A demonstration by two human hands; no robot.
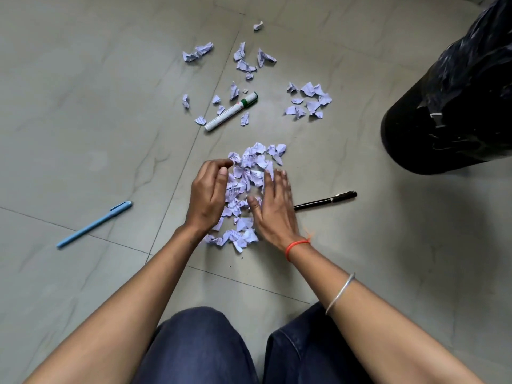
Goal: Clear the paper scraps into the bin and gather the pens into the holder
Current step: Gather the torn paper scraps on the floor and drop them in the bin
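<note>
A heap of paper scraps is lying on grey, veined floor tiles. The left hand is cupping the heap's left edge with curled fingers; whether it is gripping any scraps I cannot tell. The right hand is pressing straight-fingered on its right. A black-lined bin is standing well right of the heap.

From my remote seat I see a floor of large pale grey tiles with faint darker veins running through them; one thin joint line runs from the top of the view down toward the middle, and another crosses it from the left edge, slanting down to the right; at the bottom are two knees in dark blue jeans, bent and set slightly apart; an orange thread is tied round the right wrist, its loose ends sticking up; a thin silver bangle sits further up that forearm.
</note>
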